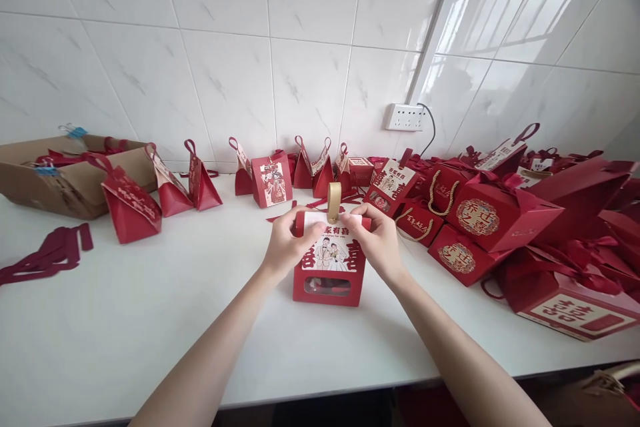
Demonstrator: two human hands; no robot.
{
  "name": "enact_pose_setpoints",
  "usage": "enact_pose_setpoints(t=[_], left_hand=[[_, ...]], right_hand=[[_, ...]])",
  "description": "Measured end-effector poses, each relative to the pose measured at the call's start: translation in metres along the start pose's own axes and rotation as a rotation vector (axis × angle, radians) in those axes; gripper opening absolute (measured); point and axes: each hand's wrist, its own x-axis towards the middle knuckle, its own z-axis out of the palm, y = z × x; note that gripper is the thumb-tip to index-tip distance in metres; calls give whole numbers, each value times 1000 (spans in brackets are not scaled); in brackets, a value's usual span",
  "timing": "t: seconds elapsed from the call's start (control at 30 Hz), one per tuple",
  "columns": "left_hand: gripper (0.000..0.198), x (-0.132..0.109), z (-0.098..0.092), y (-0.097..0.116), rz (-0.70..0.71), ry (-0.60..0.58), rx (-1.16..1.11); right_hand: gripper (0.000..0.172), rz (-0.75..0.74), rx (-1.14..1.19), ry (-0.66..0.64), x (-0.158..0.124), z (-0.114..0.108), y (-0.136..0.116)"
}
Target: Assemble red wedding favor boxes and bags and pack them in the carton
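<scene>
A red gift box (327, 273) with a white picture label and a clear window stands upright on the white table (150, 320) in front of me. A tan loop handle (334, 201) sticks up from its top. My left hand (287, 243) grips the box's upper left corner, fingers on the top flap. My right hand (377, 240) grips the upper right corner the same way. Both thumbs press on the label side.
Several red triangular pouches (131, 208) line the tiled wall. A brown cardboard box (65, 177) sits far left, red ribbons (47, 255) lie before it. A heap of red gift boxes (495, 217) fills the right side. A wall socket (404, 117) hangs behind.
</scene>
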Motion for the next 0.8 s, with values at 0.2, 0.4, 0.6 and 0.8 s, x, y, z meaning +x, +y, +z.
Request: enact_pose_setpoints(t=[0.2, 0.4, 0.6, 0.8], left_hand=[[21, 1, 2, -1, -38, 9, -57], [28, 2, 3, -2, -88, 27, -95], [23, 1, -1, 3, -114, -126, -261], [24, 2, -4, 2, -105, -105, -291]], right_hand=[[31, 18, 3, -7, 1, -1, -2], [33, 78, 83, -55, 1, -2, -3], [37, 234, 237, -155, -2, -2, -3], [40, 200, 217, -165, -5, 0, -6]])
